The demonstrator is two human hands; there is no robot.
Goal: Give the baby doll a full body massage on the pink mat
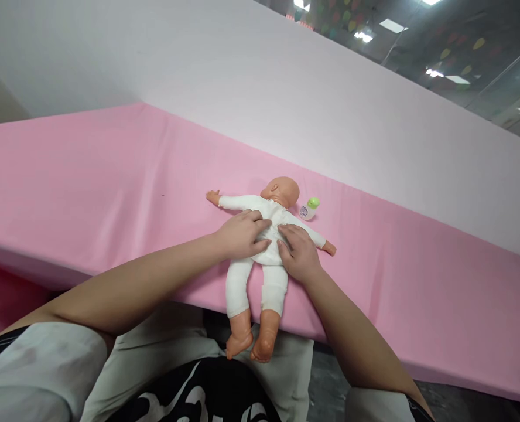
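Observation:
A baby doll [269, 256] in a white cloth body lies face down, its bald head turned to the left and its arms spread. Its plastic feet hang past the table's near edge. My left hand [243, 235] rests flat on the left side of the doll's back, fingers extended. On the right side of the back lies my right hand [298, 251], its fingers also stretched out and slightly bent. Neither hand grips the cloth. Beside the doll's head, to the right, a small clear bottle [309, 209] with a green cap appears to stand tilted in view.
Pink cloth [418, 281] covers the long table, with a few soft folds. A white wall [330, 105] rises behind it. Dark glass [418, 53] with reflected lights sits above the wall at upper right. My lap is just below the near edge.

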